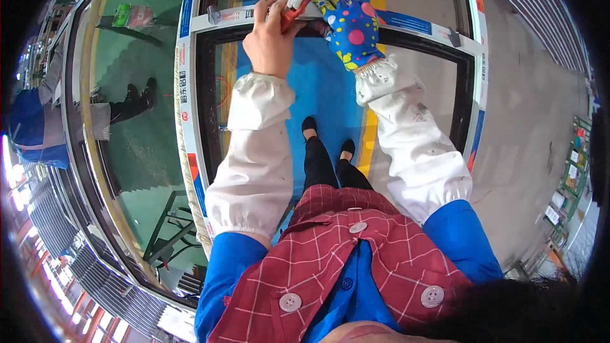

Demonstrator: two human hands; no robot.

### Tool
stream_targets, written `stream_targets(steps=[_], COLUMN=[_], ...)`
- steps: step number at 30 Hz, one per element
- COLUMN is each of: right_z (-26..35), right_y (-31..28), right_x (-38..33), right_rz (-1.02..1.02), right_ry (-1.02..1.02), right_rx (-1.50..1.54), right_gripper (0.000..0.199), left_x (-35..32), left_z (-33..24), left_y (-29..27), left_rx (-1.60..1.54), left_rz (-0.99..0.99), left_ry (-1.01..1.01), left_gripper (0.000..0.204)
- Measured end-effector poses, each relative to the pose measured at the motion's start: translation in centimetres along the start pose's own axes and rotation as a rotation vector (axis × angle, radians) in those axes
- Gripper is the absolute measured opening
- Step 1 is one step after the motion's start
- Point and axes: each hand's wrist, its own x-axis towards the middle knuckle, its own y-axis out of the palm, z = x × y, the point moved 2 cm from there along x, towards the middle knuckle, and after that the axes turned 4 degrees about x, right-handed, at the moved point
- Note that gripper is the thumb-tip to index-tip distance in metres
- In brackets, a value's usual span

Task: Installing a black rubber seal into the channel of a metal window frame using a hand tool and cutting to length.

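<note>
A large frame (475, 89) with dark inner edges and printed white protective film lies in front of me. My left hand (270, 38), bare, is closed round a red tool with a white curved end (296, 7), above the frame's crossbar (410, 23). What kind of tool it is, I cannot make out. My right hand (353, 30) wears a blue glove with coloured dots. It rests at the crossbar just right of the tool, its fingers bent to the left. Anything between these fingers is hidden. White sleeve covers reach over both forearms.
Another person in blue (38, 127) is at the left, beyond a long dark bar. A green metal stand (171, 228) is at lower left. Stacked profiles (540, 6) lie at upper right, and green racks (572, 171) stand at the right edge. A yellow stripe (368, 133) crosses the floor.
</note>
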Motion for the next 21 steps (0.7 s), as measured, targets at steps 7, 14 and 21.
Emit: stream_targets(steps=[7, 14, 21], right_z=[-0.6, -2.4, -1.2], right_y=[-0.9, -1.0, -1.7], right_x=[-0.1, -0.9, -1.2], right_rz=[0.09, 0.056, 0.014], right_ry=[-0.007, -0.055, 0.099], right_rx=[-0.093, -0.078, -0.101], right_gripper=[0.047, 0.044, 0.027], left_x=[0.6, 0.8, -1.2], left_z=[1.4, 2.4, -1.4], left_y=[-1.1, -1.5, -2.3], left_rx=[0.108, 0.109, -0.115], left_rz=[0.046, 0.058, 0.04], left_ry=[0.078, 0.124, 0.094], left_gripper=[0.046, 0.045, 0.064])
